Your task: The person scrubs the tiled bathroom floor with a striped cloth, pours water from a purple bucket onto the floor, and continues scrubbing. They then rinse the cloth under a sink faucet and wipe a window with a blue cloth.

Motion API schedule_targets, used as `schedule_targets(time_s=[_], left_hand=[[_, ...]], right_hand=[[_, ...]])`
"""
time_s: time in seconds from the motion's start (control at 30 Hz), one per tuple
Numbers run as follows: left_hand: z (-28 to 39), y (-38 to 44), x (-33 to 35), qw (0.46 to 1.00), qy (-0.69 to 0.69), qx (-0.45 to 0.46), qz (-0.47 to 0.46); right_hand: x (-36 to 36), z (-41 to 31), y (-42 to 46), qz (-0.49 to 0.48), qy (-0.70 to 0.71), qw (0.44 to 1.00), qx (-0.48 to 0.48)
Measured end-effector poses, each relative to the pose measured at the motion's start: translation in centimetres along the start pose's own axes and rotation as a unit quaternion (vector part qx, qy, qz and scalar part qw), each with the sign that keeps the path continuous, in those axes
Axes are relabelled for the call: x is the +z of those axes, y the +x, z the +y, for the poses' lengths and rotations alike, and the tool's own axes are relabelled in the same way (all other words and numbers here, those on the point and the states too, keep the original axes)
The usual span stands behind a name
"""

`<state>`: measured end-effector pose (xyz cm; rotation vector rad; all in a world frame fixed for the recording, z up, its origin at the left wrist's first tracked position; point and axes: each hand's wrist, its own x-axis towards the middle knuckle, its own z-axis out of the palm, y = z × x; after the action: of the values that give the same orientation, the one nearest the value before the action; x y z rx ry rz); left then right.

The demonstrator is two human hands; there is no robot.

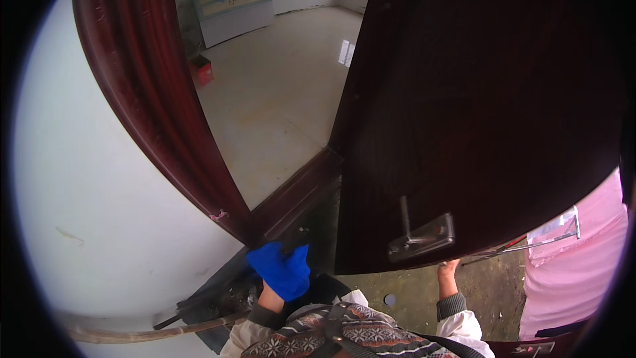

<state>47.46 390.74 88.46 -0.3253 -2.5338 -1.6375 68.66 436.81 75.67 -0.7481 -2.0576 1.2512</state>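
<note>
My left hand (271, 299) is mostly hidden by a blue cloth (283, 269) that it holds, just by the foot of the door frame. Only the wrist and a bit of the hand show below the cloth. At the right, my right hand (448, 270) grips the outer edge of a dark red-brown door (477, 109); its fingertips are partly out of sight. A metal lever handle on a plate (422, 238) is fixed on the door face close to that hand. The door stands ajar beside the carved dark red door frame (149, 84).
A raised threshold (298, 191) crosses the doorway. Inside, a panel-like piece of furniture (236, 15) leans or stands by the wall, with a red box (202, 70) on the tiled floor. A bamboo pole (164, 334) lies low left. Pink fabric (571, 268) hangs at right.
</note>
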Motion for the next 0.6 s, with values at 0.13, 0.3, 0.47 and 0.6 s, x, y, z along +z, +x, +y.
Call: schedule_targets(time_s=[0.13,0.3,0.47,0.6], left_hand=[[0.7,3.9,1.1,0.992,0.073,0.106,0.016],[-1.8,10.7,3.1,0.971,0.118,0.207,-0.005],[-7.6,19.1,7.2,0.967,0.126,0.222,-0.016],[-10.3,27.4,10.8,0.964,0.144,0.224,-0.015]], right_hand=[[1.7,-1.1,-4.2,0.195,0.326,0.907,0.182],[2.2,6.5,-6.1,0.216,0.362,0.888,0.184],[-2.5,14.4,-6.7,0.324,0.299,0.869,0.224],[0.8,14.8,-5.2,0.538,0.259,0.667,0.445]])
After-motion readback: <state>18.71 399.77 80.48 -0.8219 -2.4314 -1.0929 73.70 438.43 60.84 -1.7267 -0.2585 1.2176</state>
